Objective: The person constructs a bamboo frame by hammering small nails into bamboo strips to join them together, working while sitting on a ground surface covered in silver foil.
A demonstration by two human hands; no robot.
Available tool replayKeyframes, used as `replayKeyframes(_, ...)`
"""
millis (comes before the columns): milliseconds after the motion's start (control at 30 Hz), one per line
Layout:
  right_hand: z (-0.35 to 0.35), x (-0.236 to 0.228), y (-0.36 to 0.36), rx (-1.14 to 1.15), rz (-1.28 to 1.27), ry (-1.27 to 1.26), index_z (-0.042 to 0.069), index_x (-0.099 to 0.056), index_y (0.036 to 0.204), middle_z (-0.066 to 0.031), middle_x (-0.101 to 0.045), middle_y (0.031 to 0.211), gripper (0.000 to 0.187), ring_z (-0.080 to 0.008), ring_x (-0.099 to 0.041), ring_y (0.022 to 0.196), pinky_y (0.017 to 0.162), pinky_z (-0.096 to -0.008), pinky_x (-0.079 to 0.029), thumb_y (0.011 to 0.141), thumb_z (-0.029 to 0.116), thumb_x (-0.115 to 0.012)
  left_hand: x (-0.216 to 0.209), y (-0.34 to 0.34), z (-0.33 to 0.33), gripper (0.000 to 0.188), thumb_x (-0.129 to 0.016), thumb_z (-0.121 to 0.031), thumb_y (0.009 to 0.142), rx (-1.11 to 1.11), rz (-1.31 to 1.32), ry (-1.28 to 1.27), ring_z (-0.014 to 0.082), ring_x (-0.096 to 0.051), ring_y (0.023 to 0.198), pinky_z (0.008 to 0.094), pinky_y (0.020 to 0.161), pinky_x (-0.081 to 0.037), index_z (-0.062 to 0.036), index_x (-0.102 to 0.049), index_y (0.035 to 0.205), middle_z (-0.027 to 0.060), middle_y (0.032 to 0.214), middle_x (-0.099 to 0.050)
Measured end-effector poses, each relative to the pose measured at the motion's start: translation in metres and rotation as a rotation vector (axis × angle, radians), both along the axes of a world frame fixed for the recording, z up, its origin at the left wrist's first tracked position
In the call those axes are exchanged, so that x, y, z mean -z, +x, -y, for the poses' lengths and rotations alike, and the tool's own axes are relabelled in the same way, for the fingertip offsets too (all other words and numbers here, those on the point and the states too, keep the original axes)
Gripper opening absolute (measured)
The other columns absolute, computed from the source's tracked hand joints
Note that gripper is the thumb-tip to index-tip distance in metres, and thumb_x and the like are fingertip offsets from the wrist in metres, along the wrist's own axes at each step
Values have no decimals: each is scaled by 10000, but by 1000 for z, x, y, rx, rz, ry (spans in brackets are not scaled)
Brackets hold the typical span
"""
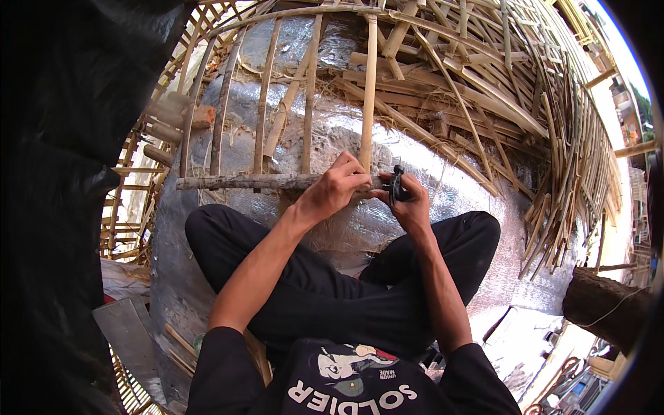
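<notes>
At the crossing of two bamboo poles, just beyond the person's folded knees, both hands meet. The left hand reaches forward from a bare, nearly straight forearm, its fingers curled and pinched down onto the horizontal pole right where the upright pole crosses it. The right hand comes in from the other side with the elbow bent and the wrist cocked inward, fingers closed around a small black tool; what kind of tool it is I cannot tell, since most of it is hidden in the grip. The tool stands roughly upright in the fist, its top end poking out above the knuckles, touching or just beside the left fingertips at the joint.

The horizontal pole runs left to right, its long axis level, its free end pointing left. The upright pole's long axis points away from the person, up toward the curved top rim of the frame. Both lie on a silver foil sheet. Several thinner slats run parallel beside the upright one. Loose bamboo strips pile up to the right. The person sits cross-legged in black trousers.
</notes>
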State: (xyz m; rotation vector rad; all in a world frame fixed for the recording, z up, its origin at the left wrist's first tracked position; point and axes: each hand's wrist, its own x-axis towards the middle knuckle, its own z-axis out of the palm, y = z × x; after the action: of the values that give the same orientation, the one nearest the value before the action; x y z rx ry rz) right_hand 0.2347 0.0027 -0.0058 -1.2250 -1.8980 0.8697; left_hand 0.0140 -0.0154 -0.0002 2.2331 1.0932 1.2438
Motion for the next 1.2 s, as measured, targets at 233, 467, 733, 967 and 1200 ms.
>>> replayKeyframes(233,-3,3,-3,-25,-80,27,3,-737,1168,-95,-696,940,579,-190,-684,854,760,-333,-542,728,311,-950,0,-3,-12,176,-700,94,810,17,83,-43,311,-620,955,387,808,-543,6,-721,961,111,909,-682)
replayKeyframes(467,15,0,-28,159,218,205,12,-528,895,-119,-542,864,630,-308,-586,726,649,-426,-486,655,398,-964,9,-5,-13,192,-732,69,800,-4,77,-40,304,-644,957,381,819,-550,-5,-742,977,113,918,-709)
replayKeyframes(733,21,3,-30,205,232,182,5,-528,906,-133,-539,884,565,-324,-585,779,677,-436,-485,690,358,-913,8,-5,-11,166,-743,51,806,3,77,-46,301,-647,956,383,817,-546,-3,-746,962,114,909,-713)
replayKeyframes(967,19,7,-29,207,239,173,-2,-527,900,-133,-534,872,553,-319,-577,766,669,-438,-477,690,353,-895,10,-6,-14,144,-752,30,809,0,85,-72,294,-644,945,375,822,-536,-10,-749,947,98,898,-720)
replayKeyframes(1200,14,9,-22,125,120,173,-13,-578,946,-116,-569,870,498,-276,-599,754,681,-393,-499,732,272,-925,5,-7,-14,136,-745,36,809,-3,94,-60,295,-664,915,387,804,-552,-18,-762,933,107,901,-736)
